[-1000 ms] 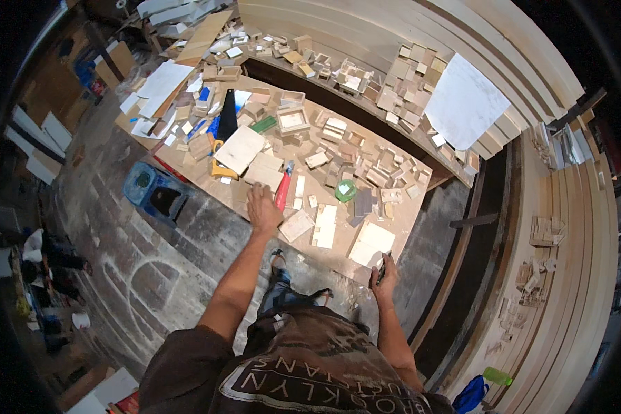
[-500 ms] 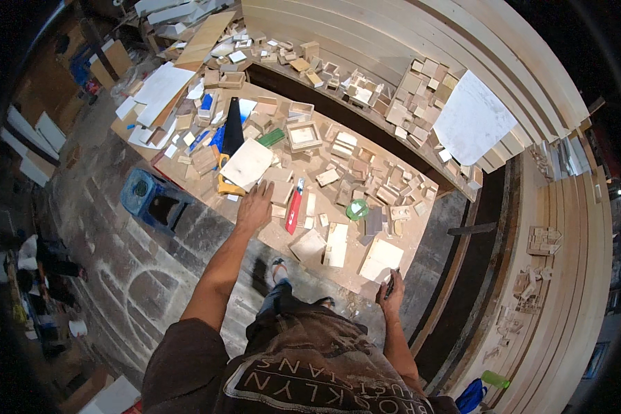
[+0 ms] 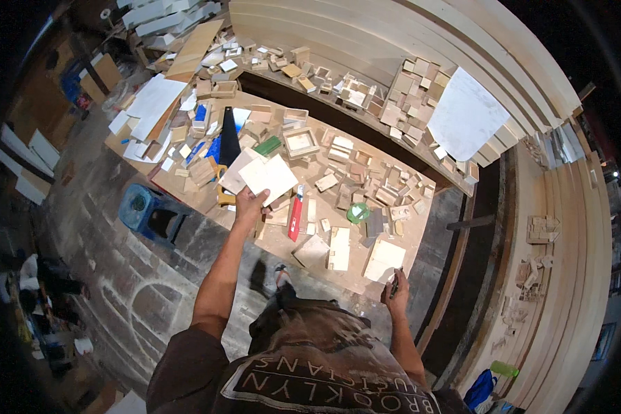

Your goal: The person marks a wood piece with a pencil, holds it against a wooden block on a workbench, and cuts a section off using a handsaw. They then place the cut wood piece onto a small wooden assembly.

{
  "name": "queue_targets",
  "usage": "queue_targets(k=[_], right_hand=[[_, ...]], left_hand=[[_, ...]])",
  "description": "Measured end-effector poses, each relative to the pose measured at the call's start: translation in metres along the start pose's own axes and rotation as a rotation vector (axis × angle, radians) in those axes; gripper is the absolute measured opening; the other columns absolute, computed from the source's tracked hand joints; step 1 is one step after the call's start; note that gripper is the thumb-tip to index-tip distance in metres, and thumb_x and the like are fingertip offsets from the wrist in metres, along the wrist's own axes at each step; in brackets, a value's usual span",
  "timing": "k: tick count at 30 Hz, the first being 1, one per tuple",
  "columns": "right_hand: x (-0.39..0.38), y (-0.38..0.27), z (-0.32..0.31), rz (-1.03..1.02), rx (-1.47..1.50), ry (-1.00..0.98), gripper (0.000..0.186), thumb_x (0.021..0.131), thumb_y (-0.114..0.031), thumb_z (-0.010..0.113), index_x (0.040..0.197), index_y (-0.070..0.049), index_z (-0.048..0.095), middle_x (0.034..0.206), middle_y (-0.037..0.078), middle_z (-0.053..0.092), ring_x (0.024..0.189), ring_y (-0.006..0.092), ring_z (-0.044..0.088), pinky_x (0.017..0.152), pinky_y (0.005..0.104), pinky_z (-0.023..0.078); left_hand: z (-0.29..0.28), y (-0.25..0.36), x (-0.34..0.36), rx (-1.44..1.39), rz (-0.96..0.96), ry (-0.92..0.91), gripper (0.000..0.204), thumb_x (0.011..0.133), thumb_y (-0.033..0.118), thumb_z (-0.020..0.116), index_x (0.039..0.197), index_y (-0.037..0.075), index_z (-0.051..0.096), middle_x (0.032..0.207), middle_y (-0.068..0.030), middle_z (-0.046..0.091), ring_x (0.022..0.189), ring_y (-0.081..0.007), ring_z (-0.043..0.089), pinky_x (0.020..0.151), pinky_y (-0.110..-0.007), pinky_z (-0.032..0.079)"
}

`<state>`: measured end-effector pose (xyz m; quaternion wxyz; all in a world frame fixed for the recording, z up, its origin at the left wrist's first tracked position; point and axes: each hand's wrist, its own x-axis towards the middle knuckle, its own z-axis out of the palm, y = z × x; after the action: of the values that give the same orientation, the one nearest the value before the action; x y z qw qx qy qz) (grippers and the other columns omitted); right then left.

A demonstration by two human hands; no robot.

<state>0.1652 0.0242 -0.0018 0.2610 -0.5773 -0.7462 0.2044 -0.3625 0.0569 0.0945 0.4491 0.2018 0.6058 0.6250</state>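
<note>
My left hand (image 3: pixel 250 207) grips the near corner of a pale square wooden board (image 3: pixel 272 178), which is raised and tilted above the workbench. Partly behind it lies another pale board (image 3: pixel 234 171), close to a handsaw (image 3: pixel 229 141) with a black blade. Just right of the raised board is a long red tool (image 3: pixel 295 219) with a light tip. My right hand (image 3: pixel 397 295) is closed around a slim dark pen-like object (image 3: pixel 394 283), at the bench's near right edge. Beside it a flat pale wooden board (image 3: pixel 385 261) lies on the bench.
Small wooden boxes and offcuts (image 3: pixel 386 190) cover much of the workbench (image 3: pixel 272 238). A green ring-shaped roll (image 3: pixel 357 212) lies among them. A blue stool (image 3: pixel 138 201) stands on the floor at left. Long planks (image 3: pixel 366 27) are stacked behind and at right.
My left hand, earlier resting on the bench pieces, now holds a square board up off the bench. My right hand still holds the dark object, nearly in place.
</note>
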Motion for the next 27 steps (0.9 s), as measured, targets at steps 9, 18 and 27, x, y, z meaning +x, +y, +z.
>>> queue_targets(k=[9, 18, 27], right_hand=[[0.010, 0.000, -0.006, 0.080, 0.104, 0.128, 0.055, 0.102, -0.040, 0.058, 0.135, 0.003, 0.057, 0.137, 0.027, 0.059, 0.125, 0.0419, 0.058, 0.104, 0.0478, 0.047], [0.026, -0.135, -0.070, 0.620, 1.312, -0.128, 0.049, 0.103, -0.035, 0.062, 0.139, -0.002, 0.056, 0.115, 0.013, 0.069, 0.103, 0.0228, 0.068, 0.090, 0.0365, 0.055], [-0.064, 0.001, -0.063, 0.632, 0.978, 0.190, 0.036, 0.095, -0.014, 0.068, 0.130, -0.006, 0.064, 0.126, 0.010, 0.063, 0.118, 0.0238, 0.056, 0.105, 0.0410, 0.043]], left_hand=[[0.053, 0.000, -0.050, 0.088, -0.039, -0.157, 0.028, 0.101, 0.026, 0.065, 0.122, 0.007, 0.065, 0.101, -0.0034, 0.075, 0.074, -0.0131, 0.071, 0.051, -0.026, 0.053], [0.155, -0.063, -0.175, 0.938, 0.909, -0.353, 0.040, 0.090, 0.009, 0.068, 0.130, 0.009, 0.066, 0.128, -0.0154, 0.066, 0.113, -0.0354, 0.063, 0.090, -0.044, 0.057], [0.208, -0.143, -0.220, 1.216, 0.617, -0.689, 0.065, 0.084, 0.014, 0.076, 0.143, 0.002, 0.050, 0.150, -0.0190, 0.044, 0.137, -0.0412, 0.043, 0.110, -0.050, 0.044]])
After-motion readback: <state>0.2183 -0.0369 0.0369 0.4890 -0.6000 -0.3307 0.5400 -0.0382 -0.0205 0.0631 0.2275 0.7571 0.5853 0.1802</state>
